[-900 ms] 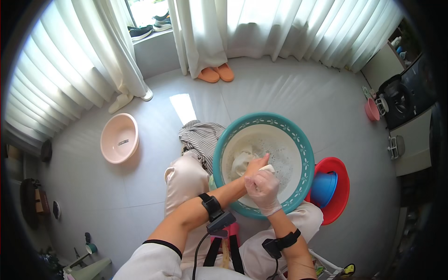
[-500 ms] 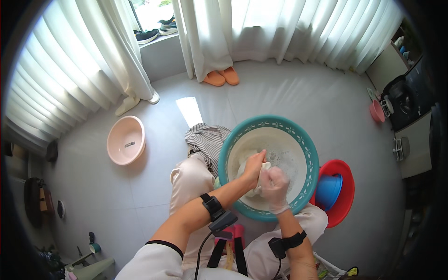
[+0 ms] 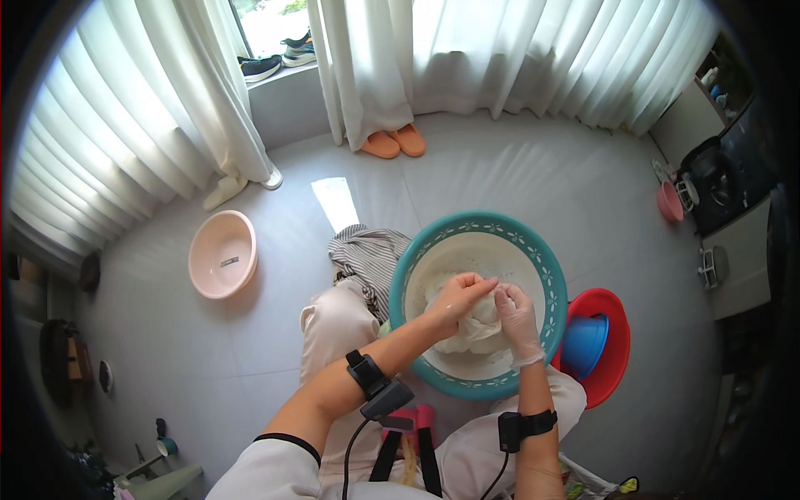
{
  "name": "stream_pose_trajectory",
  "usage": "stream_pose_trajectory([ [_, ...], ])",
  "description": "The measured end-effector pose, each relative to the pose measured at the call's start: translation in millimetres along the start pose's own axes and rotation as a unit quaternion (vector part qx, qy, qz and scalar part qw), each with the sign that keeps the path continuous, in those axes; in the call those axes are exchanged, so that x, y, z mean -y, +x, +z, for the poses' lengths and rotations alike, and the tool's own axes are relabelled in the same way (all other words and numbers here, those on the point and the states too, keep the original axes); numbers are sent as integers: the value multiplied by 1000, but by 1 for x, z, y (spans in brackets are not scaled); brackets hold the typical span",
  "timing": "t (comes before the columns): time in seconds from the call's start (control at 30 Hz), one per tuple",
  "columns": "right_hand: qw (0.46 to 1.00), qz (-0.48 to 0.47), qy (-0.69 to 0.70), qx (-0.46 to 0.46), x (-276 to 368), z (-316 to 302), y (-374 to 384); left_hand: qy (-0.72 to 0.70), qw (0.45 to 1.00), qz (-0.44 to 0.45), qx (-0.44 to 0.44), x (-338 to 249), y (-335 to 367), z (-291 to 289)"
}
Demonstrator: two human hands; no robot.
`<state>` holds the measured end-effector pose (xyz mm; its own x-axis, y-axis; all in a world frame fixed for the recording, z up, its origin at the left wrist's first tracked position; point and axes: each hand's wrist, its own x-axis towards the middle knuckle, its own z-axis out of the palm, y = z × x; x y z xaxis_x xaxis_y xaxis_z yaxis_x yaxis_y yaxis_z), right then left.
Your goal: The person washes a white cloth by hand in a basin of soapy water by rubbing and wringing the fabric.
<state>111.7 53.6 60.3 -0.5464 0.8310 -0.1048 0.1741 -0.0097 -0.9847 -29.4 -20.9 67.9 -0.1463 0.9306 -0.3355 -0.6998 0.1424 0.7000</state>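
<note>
Right hand (image 3: 518, 318) has shifted rightward; white cloth (image 3: 478, 333) lies just leftward.

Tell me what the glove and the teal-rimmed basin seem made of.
Glove: likely thin, translucent plastic or vinyl, slightly shiny; skin shows through and the cuff wrinkles. Teal-rimmed basin: probably moulded plastic, satin finish, judging by its smooth, rounded rim.

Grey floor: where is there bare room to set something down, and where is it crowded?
Bare: grey floor between pale pink basin and striped cloth, and between orange slippers and teal-rimmed basin. Crowded: inside that basin, around the left hand, right hand and white cloth, and to its right, where a red basin holds a blue basin.
</note>
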Motion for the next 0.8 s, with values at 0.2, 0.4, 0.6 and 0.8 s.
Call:
stream_pose_trajectory([
  [0.2,970,152,-58,179,19,-22,-16,-12,998,49,-48,-25,-3,-14],
  [0.4,972,17,218,-89,24,-29,-9,-32,992,-116,38,-4,-8,1],
  [0.6,992,-47,105,-47,29,43,-51,-76,993,-78,-40,41,10,-8],
  [0.8,890,-397,-226,-7,19,43,-39,-249,955,-152,-44,66,-10,4],
])
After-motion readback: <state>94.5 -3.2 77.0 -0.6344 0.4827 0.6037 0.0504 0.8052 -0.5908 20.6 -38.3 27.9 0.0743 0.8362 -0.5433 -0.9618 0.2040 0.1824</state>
